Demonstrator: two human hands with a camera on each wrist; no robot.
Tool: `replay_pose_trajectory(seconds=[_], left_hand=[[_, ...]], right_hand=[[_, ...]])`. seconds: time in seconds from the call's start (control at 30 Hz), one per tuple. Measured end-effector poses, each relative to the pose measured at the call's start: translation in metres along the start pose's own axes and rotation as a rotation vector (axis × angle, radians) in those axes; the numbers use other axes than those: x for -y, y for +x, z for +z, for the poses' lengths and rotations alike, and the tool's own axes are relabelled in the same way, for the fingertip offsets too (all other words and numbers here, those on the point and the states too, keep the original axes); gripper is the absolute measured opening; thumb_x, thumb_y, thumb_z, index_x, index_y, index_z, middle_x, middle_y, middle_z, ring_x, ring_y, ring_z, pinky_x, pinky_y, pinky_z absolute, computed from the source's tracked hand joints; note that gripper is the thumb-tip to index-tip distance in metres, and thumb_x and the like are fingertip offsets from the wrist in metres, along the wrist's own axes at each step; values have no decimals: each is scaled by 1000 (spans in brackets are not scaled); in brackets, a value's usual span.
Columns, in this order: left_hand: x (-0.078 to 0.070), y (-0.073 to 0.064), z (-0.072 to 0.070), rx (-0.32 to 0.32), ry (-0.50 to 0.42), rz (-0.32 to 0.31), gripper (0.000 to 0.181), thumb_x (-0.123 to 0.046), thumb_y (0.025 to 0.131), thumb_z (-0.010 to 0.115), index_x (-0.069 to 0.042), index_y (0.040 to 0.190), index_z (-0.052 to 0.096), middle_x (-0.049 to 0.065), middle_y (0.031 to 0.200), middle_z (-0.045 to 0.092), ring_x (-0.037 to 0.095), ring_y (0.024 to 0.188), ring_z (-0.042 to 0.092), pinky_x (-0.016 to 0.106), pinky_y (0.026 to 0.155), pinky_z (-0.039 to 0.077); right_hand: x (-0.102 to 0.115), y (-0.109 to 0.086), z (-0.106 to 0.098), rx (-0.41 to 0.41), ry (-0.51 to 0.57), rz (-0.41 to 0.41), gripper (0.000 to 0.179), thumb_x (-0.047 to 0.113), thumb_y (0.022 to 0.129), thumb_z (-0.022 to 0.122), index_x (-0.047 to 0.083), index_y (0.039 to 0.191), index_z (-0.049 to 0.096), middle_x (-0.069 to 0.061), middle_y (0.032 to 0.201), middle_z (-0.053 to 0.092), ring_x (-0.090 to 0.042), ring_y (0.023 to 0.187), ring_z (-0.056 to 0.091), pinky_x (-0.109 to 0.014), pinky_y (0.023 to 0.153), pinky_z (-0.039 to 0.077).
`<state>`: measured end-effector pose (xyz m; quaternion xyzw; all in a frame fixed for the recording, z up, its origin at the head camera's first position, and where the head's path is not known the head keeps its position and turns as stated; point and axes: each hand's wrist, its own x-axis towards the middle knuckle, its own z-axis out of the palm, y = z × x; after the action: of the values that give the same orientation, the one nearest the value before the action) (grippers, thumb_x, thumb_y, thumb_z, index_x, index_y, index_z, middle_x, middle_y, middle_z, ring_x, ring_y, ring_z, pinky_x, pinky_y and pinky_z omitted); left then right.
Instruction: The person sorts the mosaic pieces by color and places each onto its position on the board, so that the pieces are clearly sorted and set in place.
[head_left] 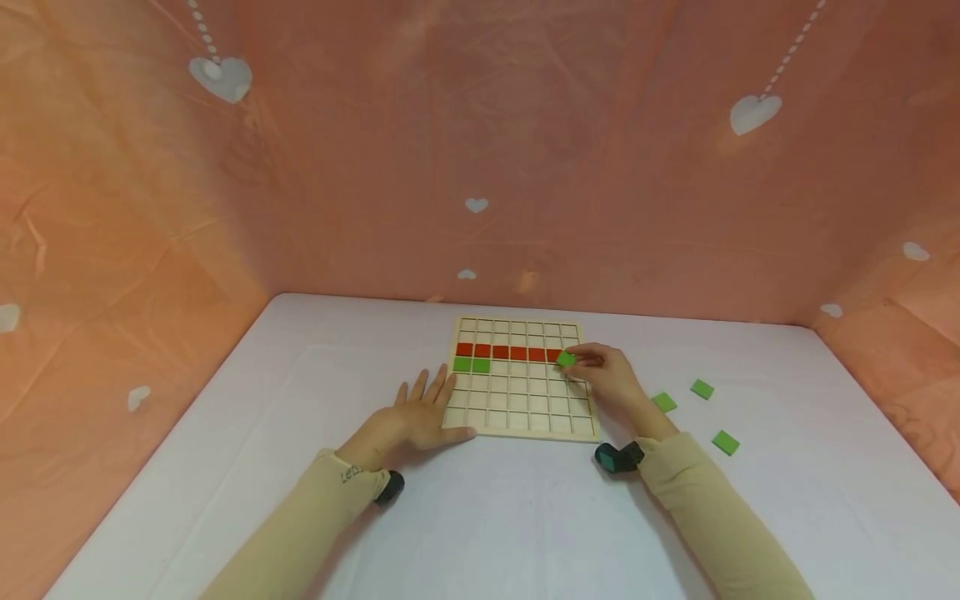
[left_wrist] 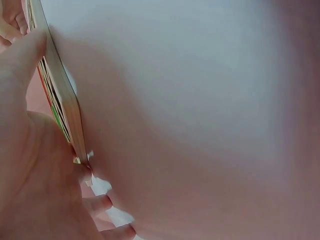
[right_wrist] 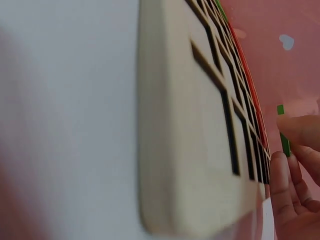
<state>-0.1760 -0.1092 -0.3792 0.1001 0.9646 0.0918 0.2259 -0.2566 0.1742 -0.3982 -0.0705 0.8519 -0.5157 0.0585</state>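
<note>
A wooden grid board [head_left: 538, 437] lies on the white table. One row of its squares holds several red tiles [head_left: 519, 353]; two green tiles [head_left: 472, 365] fill the left squares of the row just nearer. My left hand [head_left: 412, 419] rests at the board's front left corner with fingers spread, thumb along the front edge in the left wrist view. Between thumb and fingers, my right hand [head_left: 609, 379] pinches a green tile [head_left: 566, 359] over the board's right side, by the right end of the red row. The right wrist view shows this tile [right_wrist: 285, 144] edge-on.
Three loose green tiles lie right of the board: one beside the right wrist [head_left: 665, 402], one farther back [head_left: 702, 389] and one nearer the front [head_left: 726, 442]. An orange-pink curtain [head_left: 375, 167] with white hearts stands behind the table and along its sides.
</note>
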Motion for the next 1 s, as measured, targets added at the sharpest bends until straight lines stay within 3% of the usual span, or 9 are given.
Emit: replay_pose_trajectory(seconds=[0.4,1.0], left_hand=[[0,1,1,-5,-7,-2,94,-60,93,45,-1,153,5,16,161,-4,39,147,-3,58,117,5],[-1,-1,0,-6,-16,-9,93,-60,93,46,-2,154,5,15,162,-4,39,148,-3,57,117,5]], right_hand=[[3,3,14,26,122,10,38,3,85,68,-5,121,61,-14,105,63,-11,88,54,-16,74,46],[15,10,30,86,-3,-40,38,12,86,70,0,121,64,-16,107,66,-19,94,61,-25,78,49]])
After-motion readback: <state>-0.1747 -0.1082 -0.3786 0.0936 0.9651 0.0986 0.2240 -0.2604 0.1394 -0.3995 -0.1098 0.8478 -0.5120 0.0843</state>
